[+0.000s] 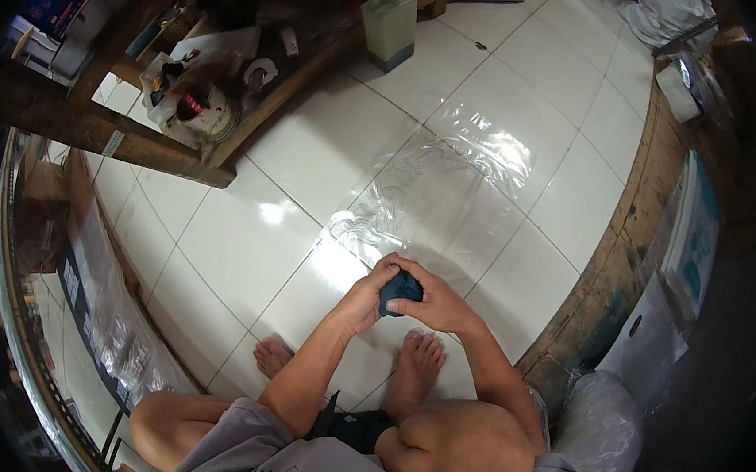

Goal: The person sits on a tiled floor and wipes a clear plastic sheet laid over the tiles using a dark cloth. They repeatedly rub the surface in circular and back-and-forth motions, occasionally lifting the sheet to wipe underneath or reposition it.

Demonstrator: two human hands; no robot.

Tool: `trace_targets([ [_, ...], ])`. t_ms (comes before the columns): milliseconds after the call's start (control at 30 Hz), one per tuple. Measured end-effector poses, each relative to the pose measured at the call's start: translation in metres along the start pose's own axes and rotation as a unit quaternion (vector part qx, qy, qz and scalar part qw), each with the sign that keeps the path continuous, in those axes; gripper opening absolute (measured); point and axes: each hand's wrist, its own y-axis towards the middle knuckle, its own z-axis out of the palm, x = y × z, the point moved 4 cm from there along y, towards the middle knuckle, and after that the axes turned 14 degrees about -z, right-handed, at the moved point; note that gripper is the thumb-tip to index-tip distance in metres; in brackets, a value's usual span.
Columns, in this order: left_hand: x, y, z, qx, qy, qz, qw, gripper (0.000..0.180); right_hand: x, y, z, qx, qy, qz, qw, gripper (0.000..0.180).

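Observation:
Between my two hands is a dark blue-green lump (pixel 401 292), rounded and soft-looking; its exact kind does not show. My left hand (pixel 368 296) wraps it from the left. From the right, my right hand (pixel 437 302) closes round it, with the thumb pressed across its front. The fingertips of both hands meet at its far side. A clear plastic sheet (pixel 434 196) lies flat and wrinkled on the white tiles just beyond my hands.
A wooden rack (pixel 273 103) at the upper left bears a stained round tin (pixel 205 116) and clutter. Beside it stands a squarish plastic jug (pixel 389 28) with liquid. Along the right runs a worn wooden board (pixel 612 246), with plastic-wrapped packs (pixel 691 234) and a clear bag (pixel 601 422) nearby.

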Motion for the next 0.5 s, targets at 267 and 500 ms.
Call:
trace_targets([
  [267, -0.003, 0.009, -0.035, -0.161, 0.104, 0.100, 0.976, 0.044, -0.006, 0.000, -0.028, -0.131, -0.115, 0.051, 0.983, 0.053],
  [500, -0.017, -0.012, -0.080, -0.501, 0.558, 0.274, 0.602, 0.083, -0.002, 0.038, -0.044, -0.091, -0.266, 0.015, 0.959, 0.033],
])
